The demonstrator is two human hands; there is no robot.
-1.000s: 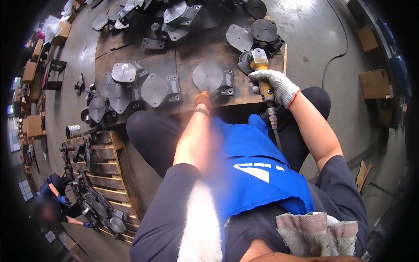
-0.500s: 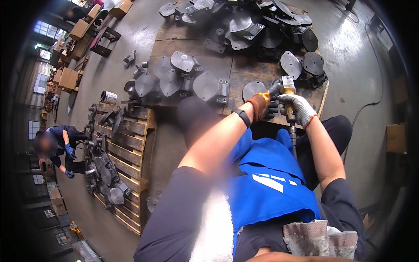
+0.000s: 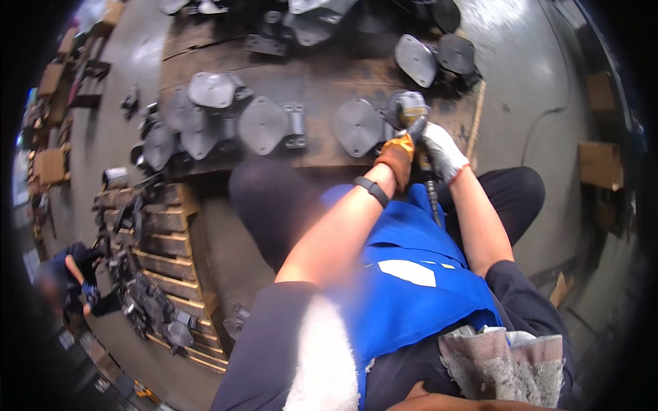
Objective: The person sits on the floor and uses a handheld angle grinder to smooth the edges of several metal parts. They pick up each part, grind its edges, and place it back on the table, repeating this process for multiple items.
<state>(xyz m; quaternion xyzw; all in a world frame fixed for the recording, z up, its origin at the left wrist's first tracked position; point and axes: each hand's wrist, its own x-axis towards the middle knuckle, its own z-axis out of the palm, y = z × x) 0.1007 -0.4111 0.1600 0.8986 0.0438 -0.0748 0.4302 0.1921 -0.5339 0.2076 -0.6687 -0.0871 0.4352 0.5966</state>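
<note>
A yellow air grinder (image 3: 411, 108), its hose running down toward my lap, is held over the near right edge of the wooden platform. My right hand (image 3: 444, 152), in a white glove, is closed round its body. My left hand (image 3: 400, 156), in an orange glove with dark fingers, is closed against the grinder just below its head; blur hides the exact finger placing. The grinder's head is at the right side of a metal part with a rounded grey plate (image 3: 358, 127). Whether they touch I cannot tell.
Similar metal parts (image 3: 264, 126) lie to the left and farther back on the wooden platform (image 3: 322, 75). A slatted pallet (image 3: 168, 264) with more parts stands at left, where another person (image 3: 72, 281) bends over. A cardboard box (image 3: 600, 164) is at right.
The view has shifted, so the platform sits farther left and higher. The grinder's head has tilted toward the metal part, and my left hand has come onto the grinder.
</note>
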